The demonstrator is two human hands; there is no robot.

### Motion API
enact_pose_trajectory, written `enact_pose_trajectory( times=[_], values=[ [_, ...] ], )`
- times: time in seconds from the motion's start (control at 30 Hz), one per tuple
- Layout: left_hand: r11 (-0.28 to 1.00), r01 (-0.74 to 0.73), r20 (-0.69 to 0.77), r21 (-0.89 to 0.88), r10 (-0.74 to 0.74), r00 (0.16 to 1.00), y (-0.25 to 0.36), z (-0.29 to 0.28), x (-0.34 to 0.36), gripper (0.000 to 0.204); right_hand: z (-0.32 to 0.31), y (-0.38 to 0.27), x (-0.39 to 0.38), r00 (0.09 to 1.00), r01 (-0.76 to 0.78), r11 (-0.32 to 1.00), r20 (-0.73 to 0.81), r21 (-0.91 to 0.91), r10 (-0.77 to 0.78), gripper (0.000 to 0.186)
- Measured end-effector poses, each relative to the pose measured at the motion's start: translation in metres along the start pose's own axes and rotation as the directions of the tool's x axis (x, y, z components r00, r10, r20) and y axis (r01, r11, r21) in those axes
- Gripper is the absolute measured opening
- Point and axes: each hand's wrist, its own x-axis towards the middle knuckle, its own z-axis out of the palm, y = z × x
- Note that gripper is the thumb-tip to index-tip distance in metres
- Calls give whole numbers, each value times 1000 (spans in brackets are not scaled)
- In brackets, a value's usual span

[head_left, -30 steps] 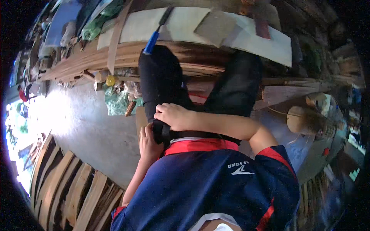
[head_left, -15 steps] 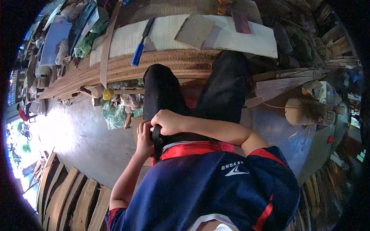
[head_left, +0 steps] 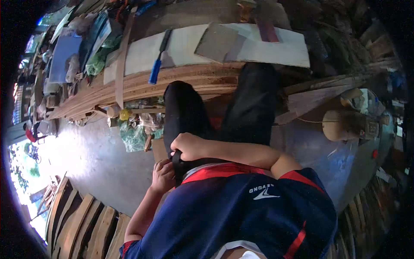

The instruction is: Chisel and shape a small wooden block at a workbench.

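At my left hip, my right hand [head_left: 188,146] reaches across my lap, its fingers closed round the top of a black strap [head_left: 177,161]. The strap is bent in a loop and runs down beside the red hem of my shirt [head_left: 207,172]. Just below and left of it, my left hand [head_left: 163,176] is closed against the hip, its fingers curled in toward the strap. What those left fingers hold is hidden. Both hands rest near the top of my black trousers [head_left: 183,105].
Before my knees, a stack of boards [head_left: 202,80] carries a chisel with a blue handle [head_left: 155,71], a thin square panel [head_left: 215,43] and a dark red block [head_left: 268,31]. Wood slabs [head_left: 101,228] stand at lower left. A rounded tan object [head_left: 338,125] sits at right.
My left hand has slid down toward my body, a little away from the right hand. The right hand stays at the strap. The whole view has tilted slightly.
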Motion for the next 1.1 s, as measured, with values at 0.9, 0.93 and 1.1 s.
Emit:
enact_pose_trajectory(
  times=[0.9, 0.93, 1.1],
  values=[
    [164, 763, 339, -625, -823, 455, -38, 32, -38, 47, 58, -1, 22, 976, -98, 806, -217, -583, -38, 39],
    [191, 780, 338, -596, -821, 460, -41, 34, -40, 47, 44, -2, 19, 995, -97, 821, -53, -563, 81, 48],
    [287, 845, 331, -452, -825, 457, -45, 52, -58, 47, 23, 13, 17, 968, 66, 856, 239, -512, 69, 53]
  ],
)
